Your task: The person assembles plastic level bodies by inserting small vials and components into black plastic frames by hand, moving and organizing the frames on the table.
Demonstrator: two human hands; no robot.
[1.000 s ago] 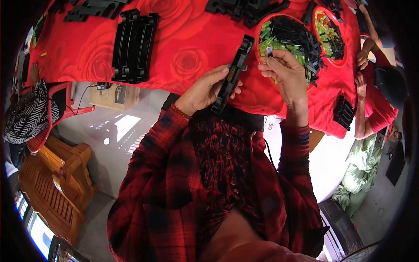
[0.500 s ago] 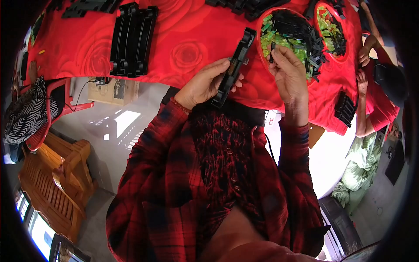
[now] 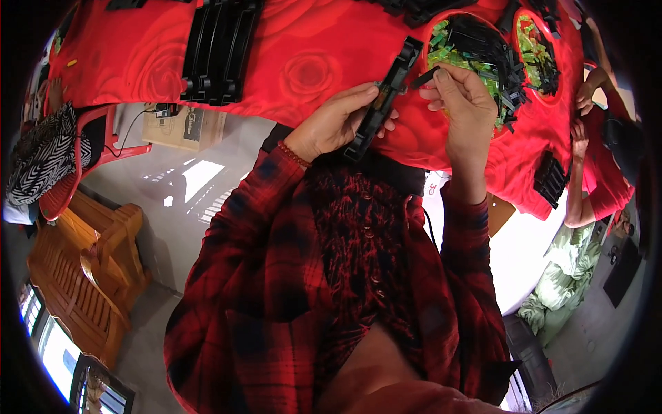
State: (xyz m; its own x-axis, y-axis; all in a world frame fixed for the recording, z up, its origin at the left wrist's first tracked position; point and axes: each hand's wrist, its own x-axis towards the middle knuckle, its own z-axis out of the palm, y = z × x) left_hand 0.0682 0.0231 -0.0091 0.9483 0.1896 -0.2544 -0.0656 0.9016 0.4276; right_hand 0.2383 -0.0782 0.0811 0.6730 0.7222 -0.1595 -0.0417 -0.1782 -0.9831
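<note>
Above red cloth (image 3: pixel 338 41), a black strip (image 3: pixel 424 78) is pinched in the right hand (image 3: pixel 470 107), and just left of its fingertips a long black bar (image 3: pixel 383 101), slanting away rightward, is gripped by the left hand (image 3: pixel 336 123).

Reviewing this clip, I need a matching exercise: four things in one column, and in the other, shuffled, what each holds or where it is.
Column one
1. Left hand
2. Right hand
3. Larger bowl
4. Cardboard box

Column two
A. Filled with green-yellow and black pieces
B. Pictured just below the edge of the red tablecloth
C. Pinching a small black strip
D. Gripping a long black part

Right pairs: 1-D, 2-C, 3-A, 4-B
</note>
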